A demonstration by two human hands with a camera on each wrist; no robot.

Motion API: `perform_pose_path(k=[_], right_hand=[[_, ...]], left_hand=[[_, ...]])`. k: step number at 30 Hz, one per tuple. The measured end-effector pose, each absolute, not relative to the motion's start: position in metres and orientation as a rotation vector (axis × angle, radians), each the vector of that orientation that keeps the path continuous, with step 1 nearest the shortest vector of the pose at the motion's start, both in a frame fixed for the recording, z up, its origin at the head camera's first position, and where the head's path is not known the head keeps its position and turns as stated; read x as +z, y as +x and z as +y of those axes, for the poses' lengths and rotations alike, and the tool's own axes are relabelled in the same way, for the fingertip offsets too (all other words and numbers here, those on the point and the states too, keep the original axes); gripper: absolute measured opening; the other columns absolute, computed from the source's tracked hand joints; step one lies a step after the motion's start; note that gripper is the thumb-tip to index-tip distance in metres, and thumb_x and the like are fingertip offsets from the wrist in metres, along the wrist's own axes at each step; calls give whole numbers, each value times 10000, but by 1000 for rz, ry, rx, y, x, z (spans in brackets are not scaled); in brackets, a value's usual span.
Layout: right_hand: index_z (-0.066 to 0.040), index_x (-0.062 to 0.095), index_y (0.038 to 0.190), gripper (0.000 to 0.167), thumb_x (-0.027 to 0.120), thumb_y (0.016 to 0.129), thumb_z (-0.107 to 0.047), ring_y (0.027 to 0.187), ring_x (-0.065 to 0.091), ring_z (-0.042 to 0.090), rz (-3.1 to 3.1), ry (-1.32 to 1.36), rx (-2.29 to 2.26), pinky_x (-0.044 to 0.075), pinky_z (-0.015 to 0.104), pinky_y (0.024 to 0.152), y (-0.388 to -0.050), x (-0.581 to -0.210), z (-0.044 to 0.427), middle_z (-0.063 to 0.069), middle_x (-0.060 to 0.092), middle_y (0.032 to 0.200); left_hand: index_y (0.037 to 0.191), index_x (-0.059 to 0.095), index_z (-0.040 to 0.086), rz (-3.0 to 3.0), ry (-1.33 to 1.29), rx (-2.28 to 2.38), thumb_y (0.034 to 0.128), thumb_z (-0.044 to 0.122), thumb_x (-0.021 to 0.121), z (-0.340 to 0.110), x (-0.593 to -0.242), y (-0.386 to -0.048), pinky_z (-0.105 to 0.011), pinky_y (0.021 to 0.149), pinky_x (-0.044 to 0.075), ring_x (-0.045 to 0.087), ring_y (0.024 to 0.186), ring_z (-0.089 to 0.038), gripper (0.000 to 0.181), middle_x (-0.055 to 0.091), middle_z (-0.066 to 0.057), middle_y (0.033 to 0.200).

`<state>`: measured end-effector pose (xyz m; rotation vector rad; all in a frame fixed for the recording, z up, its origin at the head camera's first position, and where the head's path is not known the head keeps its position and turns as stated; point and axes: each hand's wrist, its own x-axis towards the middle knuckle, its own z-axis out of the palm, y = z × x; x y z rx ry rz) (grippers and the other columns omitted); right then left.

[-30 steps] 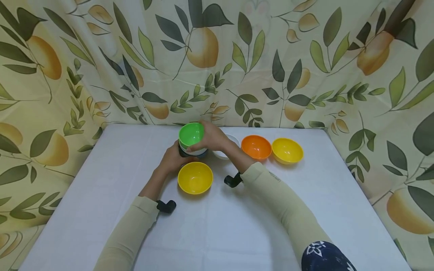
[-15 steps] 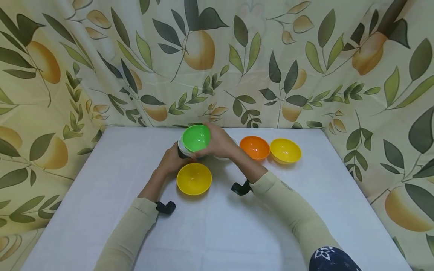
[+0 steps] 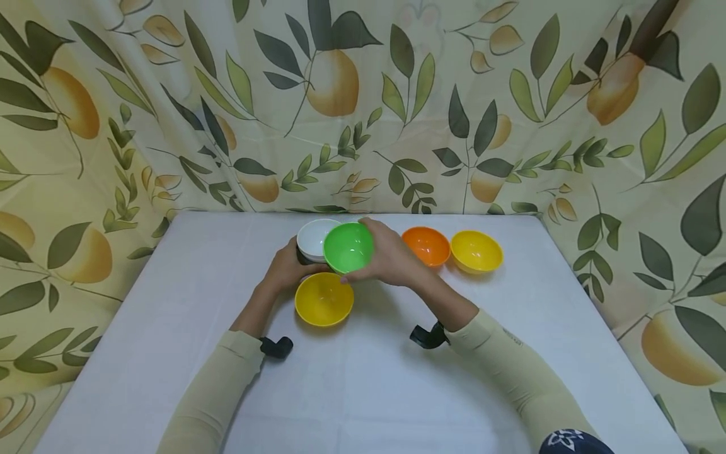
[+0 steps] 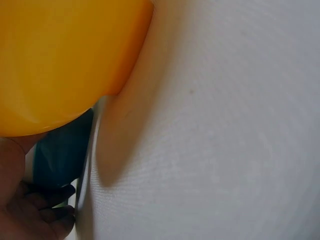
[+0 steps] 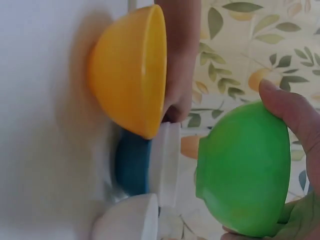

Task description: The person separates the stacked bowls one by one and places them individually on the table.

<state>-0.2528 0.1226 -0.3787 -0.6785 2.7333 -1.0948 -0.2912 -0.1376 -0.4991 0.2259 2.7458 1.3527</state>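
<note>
My right hand (image 3: pixel 391 255) grips a green bowl (image 3: pixel 347 248) by its side, thumb near the rim. The right wrist view shows this green bowl (image 5: pixel 245 170) raised off the table, apart from the other bowls. My left hand (image 3: pixel 286 265) holds a dark blue bowl (image 5: pixel 132 164), its fingers (image 4: pixel 52 212) curled about the side. White bowls (image 3: pixel 316 238) sit stacked in the blue one. Just in front of that stack stands a yellow bowl (image 3: pixel 323 301), close to the left thumb. The right hand hides another white bowl (image 5: pixel 127 220) from the head view.
An orange bowl (image 3: pixel 426 246) and a second yellow bowl (image 3: pixel 476 252) stand side by side to the right, on a white-covered table (image 3: pixel 363 391). Behind the table's far edge hangs a fruit-and-leaf patterned cloth (image 3: pixel 351 145).
My right hand has lifted the green bowl off the stack and moved it rightward and nearer, uncovering the white bowl beneath. The left hand stays at the stack.
</note>
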Motion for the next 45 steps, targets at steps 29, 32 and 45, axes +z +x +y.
perform_pose_path(k=[29, 32, 45], right_hand=[[-12, 403, 1544, 1210, 1043, 590, -393, 1223, 571, 320, 2782, -561, -1137, 563, 522, 990, -208, -424, 160, 121, 549, 1417], [-8, 402, 1545, 1224, 1043, 581, -405, 1232, 562, 321, 2795, -559, -1137, 555, 526, 1000, -206, -428, 161, 120, 541, 1424], [-55, 433, 1520, 1161, 1047, 586, -369, 1219, 563, 303, 2790, -585, -1184, 545, 534, 999, -198, -443, 167, 84, 546, 1390]], left_hand=[[1628, 267, 5, 2743, 149, 1329, 829, 440, 902, -135, -497, -289, -544, 1231, 312, 404, 1475, -387, 1109, 409, -219, 1619], [1625, 270, 2, 2744, 149, 1330, 825, 442, 903, -135, -497, -289, -548, 1229, 316, 409, 1469, -389, 1111, 413, -222, 1614], [1633, 259, 14, 2743, 145, 1306, 829, 449, 899, -136, -497, -290, -549, 1228, 317, 406, 1473, -387, 1115, 403, -216, 1624]])
